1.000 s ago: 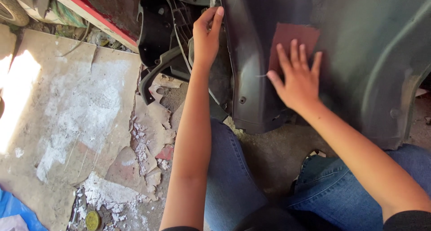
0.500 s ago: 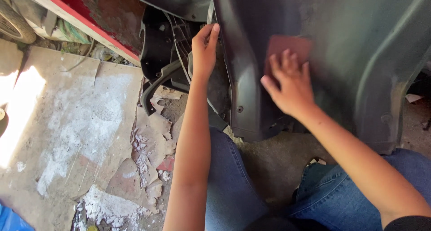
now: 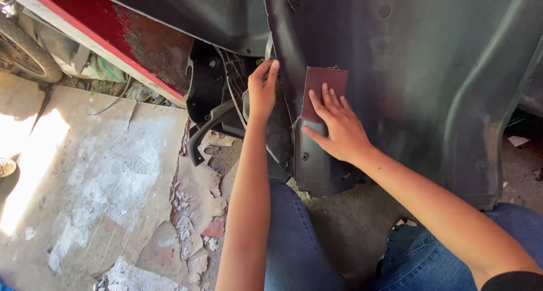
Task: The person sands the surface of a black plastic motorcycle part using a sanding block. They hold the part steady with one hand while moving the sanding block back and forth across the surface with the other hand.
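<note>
Right hand [image 3: 338,130] is flat and spread, fingers pressing a small reddish-brown rectangular sheet of sandpaper [image 3: 322,87] against the big dark grey moulded plastic body panel [image 3: 430,82] at upper centre of the frame. That sheet looks thin, light and floppy, with frayed threads at its top edge; it would likely slide unless held under flat fingers, so palm-and-fingertip pressure is the sensible hold, not a pinch. Left hand [image 3: 262,90] is curled around the panel's left edge, fingers wrapped behind it, steadying it. The panel seems stiff but springy, likely light for its size, and that rim is its natural grip. Open smooth surface runs right and upward of the sheet; a raised ridge curves at far right. Just left lie black plastic parts [image 3: 212,107]. Lower left, torn dusty cardboard [image 3: 113,172] covers the ground.
</note>
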